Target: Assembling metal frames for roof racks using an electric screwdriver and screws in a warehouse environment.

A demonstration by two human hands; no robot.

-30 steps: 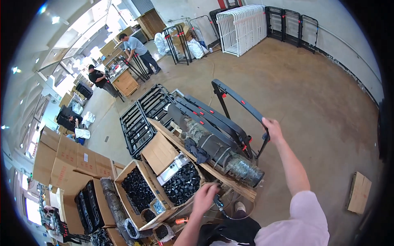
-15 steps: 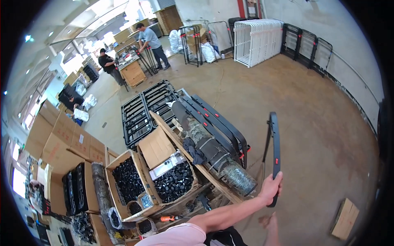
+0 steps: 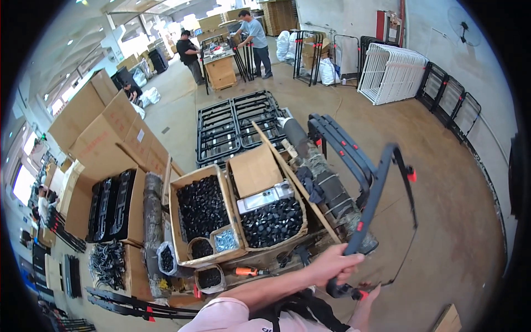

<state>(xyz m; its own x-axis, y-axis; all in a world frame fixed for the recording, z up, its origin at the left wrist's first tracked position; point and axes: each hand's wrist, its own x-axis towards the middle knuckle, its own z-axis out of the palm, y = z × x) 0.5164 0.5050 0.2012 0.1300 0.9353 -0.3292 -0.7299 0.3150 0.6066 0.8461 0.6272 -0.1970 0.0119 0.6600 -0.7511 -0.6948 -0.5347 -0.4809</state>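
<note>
My left hand [image 3: 331, 264], at the end of an outstretched arm with a pink sleeve, is closed round a black bent tubular frame [image 3: 374, 207] with red clips. The frame rises in front of me at the right, and its far bar swings out over the floor. Lower down, my right hand [image 3: 369, 301] is at the frame's near end beside a red clip. Its fingers seem wrapped on the tube, partly hidden by it. Just beyond the left hand stand several similar black frames [image 3: 345, 146], beside a dark roll wrapped in plastic film [image 3: 332, 191].
Boxes of black plastic caps [image 3: 204, 202] and a second caps box [image 3: 274, 224] stand left of my arm, with an orange-handled tool [image 3: 251, 271] nearby. Black racks [image 3: 238, 124] lie beyond. White frames [image 3: 394, 74] line the wall. Two people work at a wooden bench [image 3: 221, 72].
The view has turned left. The frame in my left hand has tilted and swung round, showing its far bar. My right hand has come up from below to the frame's near end.
</note>
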